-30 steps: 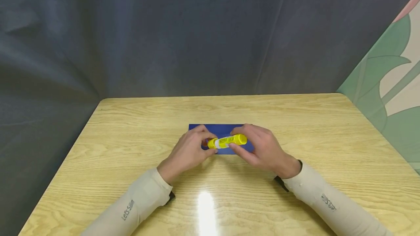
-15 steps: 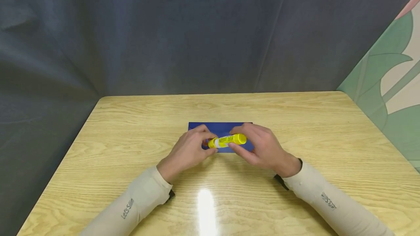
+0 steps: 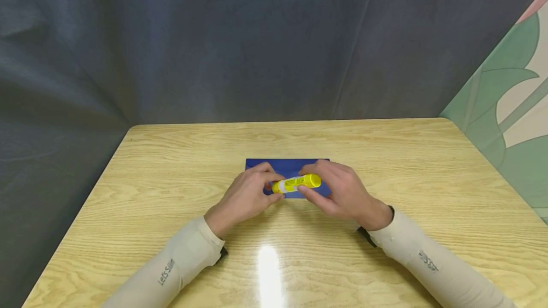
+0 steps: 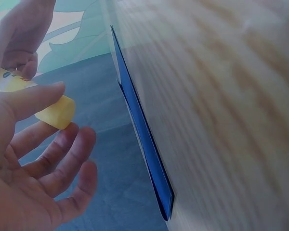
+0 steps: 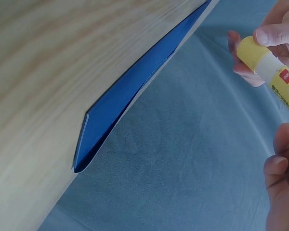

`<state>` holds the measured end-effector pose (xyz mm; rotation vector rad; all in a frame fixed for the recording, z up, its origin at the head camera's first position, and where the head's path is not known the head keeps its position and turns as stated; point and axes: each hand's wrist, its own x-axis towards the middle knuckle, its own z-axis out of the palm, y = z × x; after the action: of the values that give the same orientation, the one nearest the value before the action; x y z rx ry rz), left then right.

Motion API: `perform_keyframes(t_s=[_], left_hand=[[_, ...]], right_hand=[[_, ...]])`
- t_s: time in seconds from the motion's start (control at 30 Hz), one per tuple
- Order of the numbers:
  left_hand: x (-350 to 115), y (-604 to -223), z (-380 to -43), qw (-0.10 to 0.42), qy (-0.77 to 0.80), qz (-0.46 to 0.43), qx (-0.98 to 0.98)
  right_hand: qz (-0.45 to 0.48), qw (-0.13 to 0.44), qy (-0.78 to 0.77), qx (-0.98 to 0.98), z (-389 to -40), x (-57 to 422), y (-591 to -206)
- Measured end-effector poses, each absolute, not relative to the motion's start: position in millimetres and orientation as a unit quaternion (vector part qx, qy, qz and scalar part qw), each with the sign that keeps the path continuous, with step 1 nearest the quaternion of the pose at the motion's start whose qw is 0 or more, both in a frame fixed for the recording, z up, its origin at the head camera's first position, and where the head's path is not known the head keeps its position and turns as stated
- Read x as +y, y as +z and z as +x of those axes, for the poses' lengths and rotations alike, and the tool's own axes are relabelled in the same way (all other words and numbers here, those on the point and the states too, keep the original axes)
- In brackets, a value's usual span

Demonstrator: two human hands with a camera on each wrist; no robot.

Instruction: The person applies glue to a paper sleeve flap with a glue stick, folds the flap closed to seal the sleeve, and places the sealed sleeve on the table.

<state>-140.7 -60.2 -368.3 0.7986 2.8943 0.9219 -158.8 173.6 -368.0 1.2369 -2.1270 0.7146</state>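
A yellow glue stick with a white band is held between both hands above a blue folded paper. My left hand pinches the yellow cap end between thumb and fingers, its other fingers spread loosely in the left wrist view. On the labelled body, my right hand grips with thumb and fingers. The folded blue paper lies on the table below, its layers slightly apart along one side in both wrist views. The hands cover parts of its left and right sides in the head view.
The light wood table extends around the paper, with a bright reflection near its front. A dark curtain hangs behind and to the left. On the right stands a leaf-patterned wall.
Both hands and the glue stick stay almost in place. The table and paper sit slightly higher in the head view now.
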Motion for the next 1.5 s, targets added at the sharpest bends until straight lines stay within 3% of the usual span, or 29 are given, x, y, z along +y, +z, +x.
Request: perform_keyframes(t_s=[0.63,1.5], left_hand=[[-62.6,-365.0,-142.7,-0.012,0.269,0.245,0.931],[-65.4,-359.4,-143.3,-0.008,0.263,0.222,0.939]], right_hand=[[0.468,0.292,0.266,-0.791,-160.9,173.6,-368.6],[0.49,0.259,0.224,-0.802,-161.1,173.5,-368.5]])
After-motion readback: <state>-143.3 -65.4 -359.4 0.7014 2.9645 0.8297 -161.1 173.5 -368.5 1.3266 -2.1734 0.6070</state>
